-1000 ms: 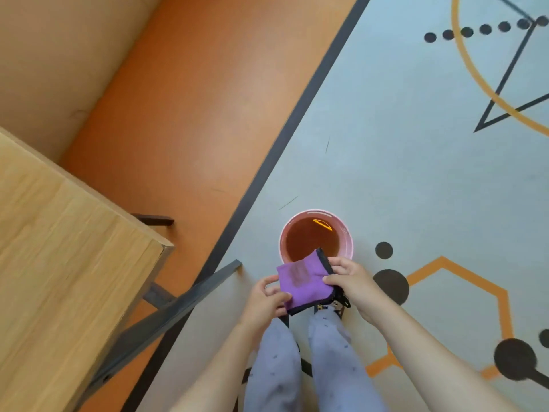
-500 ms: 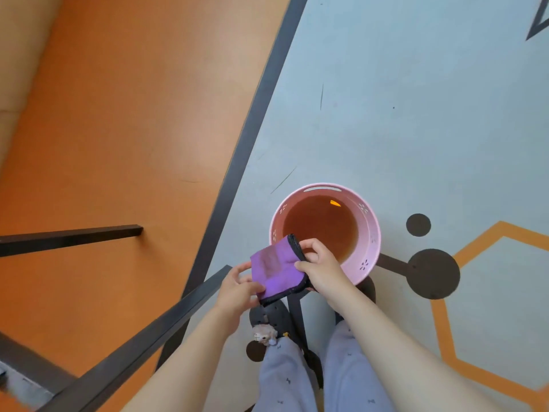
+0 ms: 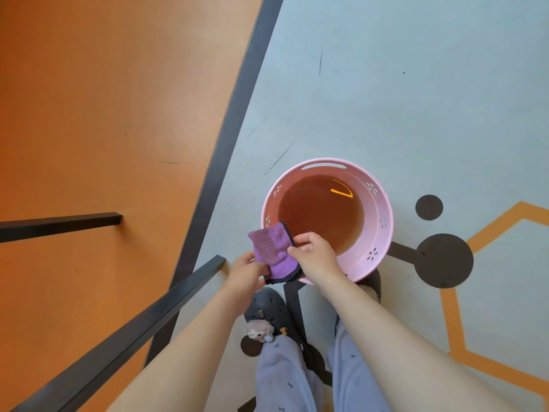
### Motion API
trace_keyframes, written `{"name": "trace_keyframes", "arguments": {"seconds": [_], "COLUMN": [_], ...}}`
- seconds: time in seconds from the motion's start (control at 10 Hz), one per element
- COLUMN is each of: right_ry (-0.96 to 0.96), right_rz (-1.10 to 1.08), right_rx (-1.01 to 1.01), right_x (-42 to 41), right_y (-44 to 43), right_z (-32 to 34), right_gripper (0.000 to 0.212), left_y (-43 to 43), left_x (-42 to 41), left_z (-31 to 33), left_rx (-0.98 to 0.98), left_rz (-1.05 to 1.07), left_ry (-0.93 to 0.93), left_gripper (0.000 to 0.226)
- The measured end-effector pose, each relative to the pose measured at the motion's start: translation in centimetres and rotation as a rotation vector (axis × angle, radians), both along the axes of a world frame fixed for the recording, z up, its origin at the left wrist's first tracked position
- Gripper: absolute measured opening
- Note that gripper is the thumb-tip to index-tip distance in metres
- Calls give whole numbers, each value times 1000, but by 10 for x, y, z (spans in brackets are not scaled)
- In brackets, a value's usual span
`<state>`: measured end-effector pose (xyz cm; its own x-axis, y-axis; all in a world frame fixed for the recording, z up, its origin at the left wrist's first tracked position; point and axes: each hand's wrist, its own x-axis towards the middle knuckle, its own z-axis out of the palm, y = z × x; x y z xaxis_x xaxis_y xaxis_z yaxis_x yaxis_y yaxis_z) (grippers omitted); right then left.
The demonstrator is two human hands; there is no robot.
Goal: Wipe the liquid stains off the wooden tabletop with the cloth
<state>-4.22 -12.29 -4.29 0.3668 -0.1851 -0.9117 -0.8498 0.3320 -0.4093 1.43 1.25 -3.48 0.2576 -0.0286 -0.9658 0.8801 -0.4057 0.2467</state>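
Change since earlier frame: camera view now sits closer over the bucket, which appears larger and nearer the middle; the cloth, flat and squarish before, is now bunched and drawn toward the left hand.
Cloth (image 3: 274,252): purple with a dark stitched edge, folded and crumpled, held in the air between both hands, over the near-left rim of the bucket and the floor beside it.
Left hand (image 3: 245,273): fingers curled around the lower left part of the cloth, gripping it from below and behind.
Right hand (image 3: 316,258): thumb and forefinger pinching the right edge of the cloth, the remaining fingers curled; the hand overlaps the near rim of the bucket.
Bucket (image 3: 383,221): pink, round, standing on the floor, with a slot handle at the far rim and small flower-shaped cut-outs around the wall.
Liquid (image 3: 320,215): brown and translucent, filling the lower part of the bucket, with an orange reflection near its far right side.
Floor (image 3: 401,99): pale blue-grey section bearing black dots and orange lines, joined by a dark stripe (image 3: 234,114) to an orange section on the left.
Metal bars (image 3: 133,328): two dark bars at left, one running diagonally toward the left hand, one lying nearly level above it.
Person: bare forearms, light grey-blue trousers (image 3: 285,379), a dark clog (image 3: 269,307) with a small plush charm under the left forearm.
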Motion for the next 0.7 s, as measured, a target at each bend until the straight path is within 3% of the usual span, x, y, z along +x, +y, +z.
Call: {"name": "trace_keyframes", "arguments": {"seconds": [0.1, 0.2, 0.3, 0.5, 0.6, 0.7], "right_ry": [50, 45, 48, 47, 11, -15], "right_rz": [-23, 82, 180, 348, 374, 378], "right_rx": [177, 241, 195, -68, -82, -121], "right_x": [1, -6, -4, 7, 5, 6], "right_y": [-14, -27, -27, -12, -12, -18], "right_z": [14, 24, 27, 13, 15, 30], "right_gripper": [28, 42, 50, 46, 44, 41], "left_y": [5, 15, 15, -2, 2, 7], "left_x": [-4, -9, -10, -15, -19, -16], "left_z": [4, 3, 1, 2, 8, 21], "left_rx": [-79, -84, -51, 42, 86, 132], "left_rz": [-22, -52, -101, -201, -241, -261], "left_ry": [115, 148, 120, -36, -31, -34], "left_gripper": [51, 49, 49, 43, 38, 49]}}
